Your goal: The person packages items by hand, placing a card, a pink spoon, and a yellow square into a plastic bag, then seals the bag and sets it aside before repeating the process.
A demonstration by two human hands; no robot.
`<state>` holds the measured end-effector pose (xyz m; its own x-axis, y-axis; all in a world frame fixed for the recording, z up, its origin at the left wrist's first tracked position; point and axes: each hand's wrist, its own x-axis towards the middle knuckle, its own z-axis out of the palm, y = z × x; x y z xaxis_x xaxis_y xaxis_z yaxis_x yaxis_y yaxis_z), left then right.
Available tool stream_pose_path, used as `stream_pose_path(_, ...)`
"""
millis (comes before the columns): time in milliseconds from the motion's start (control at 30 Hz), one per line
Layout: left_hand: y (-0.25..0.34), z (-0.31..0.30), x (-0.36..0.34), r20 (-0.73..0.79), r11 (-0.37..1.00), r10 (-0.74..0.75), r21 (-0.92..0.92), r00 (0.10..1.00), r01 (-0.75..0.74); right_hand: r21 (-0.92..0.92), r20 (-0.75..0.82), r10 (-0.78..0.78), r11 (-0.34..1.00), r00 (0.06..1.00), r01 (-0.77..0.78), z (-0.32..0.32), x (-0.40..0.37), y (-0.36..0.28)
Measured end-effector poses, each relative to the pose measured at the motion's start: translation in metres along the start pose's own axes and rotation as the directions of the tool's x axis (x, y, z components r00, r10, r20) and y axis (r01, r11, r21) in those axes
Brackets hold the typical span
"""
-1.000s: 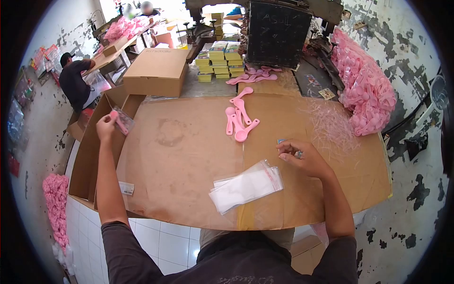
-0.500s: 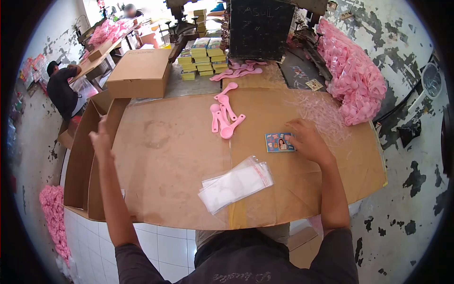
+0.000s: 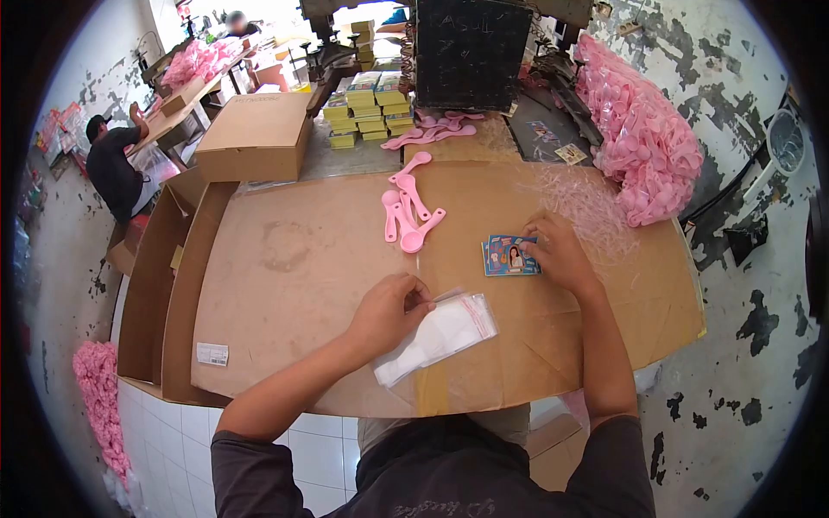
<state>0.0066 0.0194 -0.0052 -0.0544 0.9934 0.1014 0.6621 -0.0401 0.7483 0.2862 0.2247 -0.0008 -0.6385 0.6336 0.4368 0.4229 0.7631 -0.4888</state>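
My right hand (image 3: 561, 255) pinches the right edge of a blue printed card (image 3: 509, 257) bearing a portrait. Another card edge peeks out beneath it on the left, so it lies on a small stack. My left hand (image 3: 393, 315) is over the upper left end of a pile of clear plastic bags (image 3: 432, 341). Its fingers are curled together, and whether a bag is between them cannot be seen. Beyond the bags lie several pink measuring spoons (image 3: 413, 237) in a loose group.
An open cardboard box (image 3: 177, 285) stands along the left edge, with a closed carton (image 3: 255, 129) behind it. Stacked cards (image 3: 367, 108) and a black panel (image 3: 473, 56) are at the back. Bagged pink spoons (image 3: 643, 138) heap at right. A co-worker (image 3: 117, 168) sits far left.
My left hand has come from the open box across to the plastic bags, uncovering a white label. My right hand has closed on the card, which has shifted slightly over the one below.
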Motion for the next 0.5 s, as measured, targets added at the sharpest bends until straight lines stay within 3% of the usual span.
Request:
stream_pose_path(67, 0.006, -0.005, 0.001, 0.031, 0.989, -0.110, -0.096, 0.993, 0.113, 0.052, -0.025, -0.014, 0.999, 1.000, 0.015, -0.003, 0.002, -0.006)
stream_pose_path(167, 0.002, 0.003, 0.000, -0.113, 0.985, 0.001, -0.170, 0.994, -0.020, 0.529, 0.219, 0.196, 0.799, 0.956, -0.285, -0.009, 0.000, -0.035)
stream_pose_path(267, 0.000, 0.002, -0.002, -0.069, 0.998, 0.049, 0.047, 0.996, -0.046, 0.760, 0.379, 0.012, 0.567, 0.925, -0.318, 0.002, -0.009, -0.059)
stream_pose_path(367, -0.002, 0.001, -0.002, -0.061, 0.993, -0.029, -0.114, 0.998, 0.022, 0.569, 0.451, -0.243, 0.820, 0.859, -0.067, 0.020, -0.007, -0.074)
stream_pose_path(467, -0.022, 0.005, 0.002, -0.156, 0.883, -0.034, -0.468, 0.987, -0.043, 0.492, 0.499, -0.197, 0.866, 0.844, -0.089, 0.026, -0.008, -0.074)
stream_pose_path(500, -0.024, 0.001, 0.002, -0.101, 0.811, -0.089, -0.585, 0.991, 0.014, 0.465, 0.515, -0.182, 0.880, 0.838, -0.095, 0.027, -0.008, -0.074)
